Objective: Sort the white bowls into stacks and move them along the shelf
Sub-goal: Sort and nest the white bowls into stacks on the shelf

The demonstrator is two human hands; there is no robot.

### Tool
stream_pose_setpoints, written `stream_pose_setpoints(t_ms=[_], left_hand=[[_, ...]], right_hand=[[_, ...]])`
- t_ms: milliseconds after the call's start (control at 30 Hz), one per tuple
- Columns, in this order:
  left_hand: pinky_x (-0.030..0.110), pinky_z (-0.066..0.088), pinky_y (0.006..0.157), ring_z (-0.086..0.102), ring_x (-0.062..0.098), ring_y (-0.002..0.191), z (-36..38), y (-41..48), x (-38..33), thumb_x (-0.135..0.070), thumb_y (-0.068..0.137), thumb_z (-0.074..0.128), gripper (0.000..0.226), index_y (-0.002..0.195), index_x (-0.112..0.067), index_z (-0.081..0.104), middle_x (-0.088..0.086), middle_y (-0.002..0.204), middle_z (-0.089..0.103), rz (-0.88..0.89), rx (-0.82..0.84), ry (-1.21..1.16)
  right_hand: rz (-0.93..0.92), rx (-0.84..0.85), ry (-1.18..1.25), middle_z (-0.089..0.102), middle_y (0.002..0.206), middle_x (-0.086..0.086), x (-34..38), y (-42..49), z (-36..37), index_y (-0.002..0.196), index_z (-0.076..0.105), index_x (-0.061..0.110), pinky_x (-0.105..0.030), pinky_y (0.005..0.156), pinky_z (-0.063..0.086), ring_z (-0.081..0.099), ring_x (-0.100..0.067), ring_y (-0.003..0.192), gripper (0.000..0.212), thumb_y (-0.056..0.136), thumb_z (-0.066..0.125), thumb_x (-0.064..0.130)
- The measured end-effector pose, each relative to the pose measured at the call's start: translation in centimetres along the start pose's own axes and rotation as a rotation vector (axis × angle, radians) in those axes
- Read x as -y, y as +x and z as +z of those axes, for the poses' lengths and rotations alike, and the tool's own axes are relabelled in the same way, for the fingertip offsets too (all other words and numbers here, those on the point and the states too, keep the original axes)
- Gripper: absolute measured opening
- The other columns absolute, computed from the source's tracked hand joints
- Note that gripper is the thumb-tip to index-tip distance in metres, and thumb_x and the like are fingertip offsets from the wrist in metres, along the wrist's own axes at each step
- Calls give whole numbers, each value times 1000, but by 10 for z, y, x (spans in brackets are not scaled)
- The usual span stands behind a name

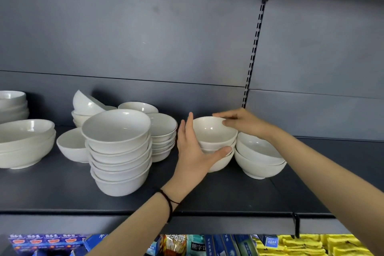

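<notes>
Here, both hands around small stack point(215, 143), open shelf point(239, 191) in front.

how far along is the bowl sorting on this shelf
Done: a tall stack and a short stack stand sorted. In hand: both the left hand and right hand hold a small stack. Left: a loose bowl and a tipped bowl.
</notes>
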State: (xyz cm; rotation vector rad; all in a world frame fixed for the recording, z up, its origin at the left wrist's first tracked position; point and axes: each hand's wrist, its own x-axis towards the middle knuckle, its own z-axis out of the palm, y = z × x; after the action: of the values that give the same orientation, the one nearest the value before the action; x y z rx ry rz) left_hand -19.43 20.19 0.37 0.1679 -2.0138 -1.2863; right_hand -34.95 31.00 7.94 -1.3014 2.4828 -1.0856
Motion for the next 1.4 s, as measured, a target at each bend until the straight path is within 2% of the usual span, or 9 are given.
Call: stream_pose_setpoints(t_ms=[133, 300, 400, 500, 667, 867, 1033, 1267, 1400], left_hand=[[35, 35, 112, 36, 4, 133, -2, 7, 13, -58, 46, 83, 107, 134, -51, 23, -19, 141, 36, -26, -25, -112], [35, 49, 98, 53, -3, 112, -4, 10, 17, -45, 47, 90, 85, 118, -45, 42, -22, 120, 54, -24, -69, -158], [34, 51, 96, 54, -6, 107, -5, 12, 15, -40, 50, 91, 79, 110, -48, 41, -23, 116, 54, -36, -81, -191], [36, 51, 95, 53, 3, 112, -4, 13, 18, -51, 43, 86, 80, 109, -45, 40, -17, 119, 52, -47, -76, -176], [30, 50, 91, 52, 8, 113, -3, 10, 20, -52, 41, 83, 79, 104, -38, 37, -9, 118, 52, -35, -62, -148], [28, 49, 91, 52, 8, 115, -3, 10, 21, -51, 42, 84, 79, 104, -42, 37, -9, 121, 51, -32, -51, -182], [28, 49, 92, 52, 9, 116, -3, 9, 22, -51, 42, 84, 80, 106, -44, 37, -8, 122, 50, -28, -45, -199], [16, 47, 87, 49, 6, 118, -1, 9, 23, -53, 41, 83, 84, 108, -42, 33, -8, 126, 46, -46, -31, -217], [11, 45, 87, 46, 2, 118, 0, 8, 25, -28, 56, 91, 80, 109, -40, 32, -16, 123, 42, -5, -14, -241]], right_hand=[[84, 40, 67, 68, 120, 6, -4, -2, -16, 130, 63, 27, -28, 96, 49, 62, -11, 107, 33, 100, 50, 36], [313, -254, 145, 64, 117, -13, -47, 7, -53, 128, 60, 10, -27, 78, 51, 59, -22, 95, 32, 101, 51, 23], [469, -118, 173, 62, 121, -9, -81, 6, -57, 115, 59, 20, -34, 89, 51, 59, -23, 101, 16, 100, 53, 20], [517, 63, 193, 67, 109, 0, -94, 5, -50, 108, 62, 24, -26, 73, 55, 65, -15, 91, 11, 98, 58, 24], [487, 99, 284, 70, 120, -6, -108, 17, -43, 128, 60, 21, -34, 80, 58, 69, -22, 104, 32, 96, 61, 22], [452, -47, 85, 76, 91, -7, -112, 31, -38, 89, 75, 18, -37, 76, 56, 70, -22, 80, 16, 86, 60, 13], [485, -267, 308, 62, 76, -17, -110, 30, -48, 89, 63, -4, -23, 43, 53, 64, -15, 46, 14, 93, 49, -4], [347, -456, 369, 63, 79, -20, -58, 13, -83, 86, 63, -5, -23, 51, 59, 67, -16, 45, 23, 95, 42, -2], [232, -412, 366, 66, 81, -16, -14, 0, -79, 87, 68, -1, -26, 57, 61, 68, -16, 53, 27, 94, 42, 0]])
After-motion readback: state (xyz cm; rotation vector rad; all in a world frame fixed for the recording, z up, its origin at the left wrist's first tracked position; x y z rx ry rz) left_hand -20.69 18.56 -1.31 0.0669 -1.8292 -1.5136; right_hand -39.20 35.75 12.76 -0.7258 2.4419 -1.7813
